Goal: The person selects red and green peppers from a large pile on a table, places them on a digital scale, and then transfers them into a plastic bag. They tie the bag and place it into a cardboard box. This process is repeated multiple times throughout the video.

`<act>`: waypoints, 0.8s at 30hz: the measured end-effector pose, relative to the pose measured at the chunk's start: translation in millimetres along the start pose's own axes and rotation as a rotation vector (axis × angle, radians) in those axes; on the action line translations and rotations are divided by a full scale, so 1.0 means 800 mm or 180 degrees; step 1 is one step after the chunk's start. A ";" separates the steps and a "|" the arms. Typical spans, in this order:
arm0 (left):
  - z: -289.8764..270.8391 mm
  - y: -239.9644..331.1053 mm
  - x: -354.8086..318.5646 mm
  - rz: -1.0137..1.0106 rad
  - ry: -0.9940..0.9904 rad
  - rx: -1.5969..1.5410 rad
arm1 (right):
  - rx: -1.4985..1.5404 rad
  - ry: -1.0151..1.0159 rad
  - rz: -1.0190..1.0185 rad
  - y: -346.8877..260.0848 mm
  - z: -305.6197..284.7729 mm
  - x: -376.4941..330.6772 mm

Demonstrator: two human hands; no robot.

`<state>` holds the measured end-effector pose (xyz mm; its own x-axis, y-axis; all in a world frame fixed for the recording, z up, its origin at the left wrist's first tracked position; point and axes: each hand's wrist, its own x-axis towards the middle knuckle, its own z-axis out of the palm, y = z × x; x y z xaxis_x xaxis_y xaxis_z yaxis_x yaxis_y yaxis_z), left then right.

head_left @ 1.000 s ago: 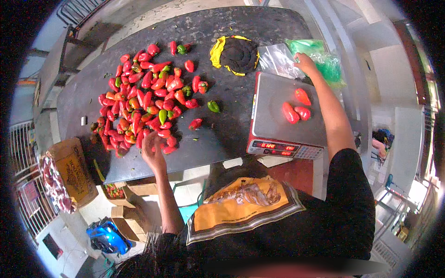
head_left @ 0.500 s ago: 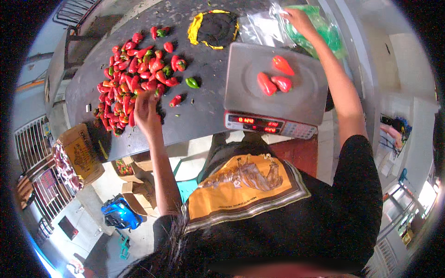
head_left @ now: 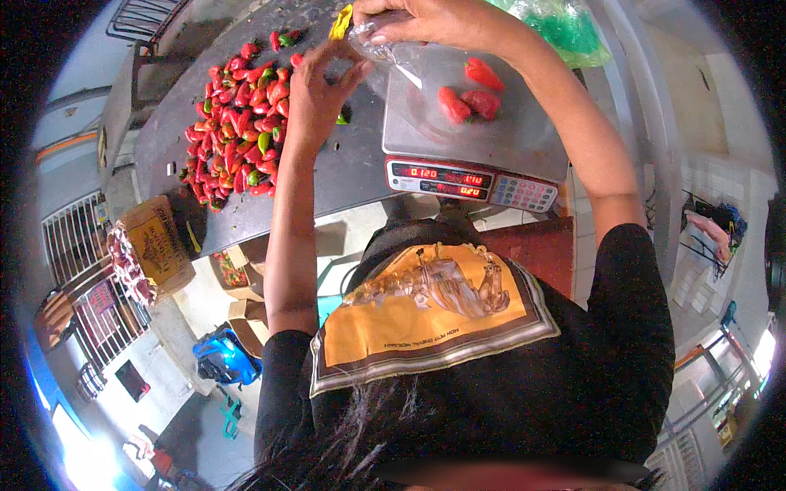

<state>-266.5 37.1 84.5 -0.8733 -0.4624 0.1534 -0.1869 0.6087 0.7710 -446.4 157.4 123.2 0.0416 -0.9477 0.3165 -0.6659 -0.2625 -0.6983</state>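
Note:
Over the table's far side, my right hand (head_left: 434, 23) grips a clear plastic bag (head_left: 379, 45), its fingers closed on the thin film. My left hand (head_left: 319, 92) is raised close to the bag's left edge, thumb and fingers curved with a gap between them; whether they touch the film is hard to make out. Three red peppers (head_left: 468, 105) lie on the plate of a digital scale (head_left: 524, 151) with lit red displays, below my right forearm. Left of my left hand spreads a heap of red peppers (head_left: 237, 123) with a few green ones, partly hidden by that hand.
The dark table (head_left: 348, 176) carries the heap and the scale. Green plastic bags (head_left: 573, 33) lie at the far right. A yellow edge of cloth (head_left: 341, 22) shows beyond my left hand. Cardboard boxes (head_left: 155, 250) and a blue bag (head_left: 225, 358) stand at lower left.
My right hand has come left from the bags at the far right, bringing the clear bag. My left hand has left the pepper heap and moved up and right toward it.

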 end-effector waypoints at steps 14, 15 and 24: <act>-0.041 0.008 -0.162 0.0667 0.1399 -0.0438 | 0.1495 0.0767 0.0870 -0.105 0.130 0.087; -0.043 -0.005 -0.168 0.0726 0.1605 0.0173 | 0.1589 0.0698 0.0933 -0.127 0.148 0.100; -0.187 -0.143 -0.287 -0.0389 0.1733 -0.2532 | 0.1376 0.0132 0.1045 -0.143 0.216 0.204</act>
<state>22.5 -22.8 53.5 -0.5030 -0.8502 0.1553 0.2709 0.0155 0.9625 -234.3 1.2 143.9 -0.1522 -0.9867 0.0564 -0.2717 -0.0131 -0.9623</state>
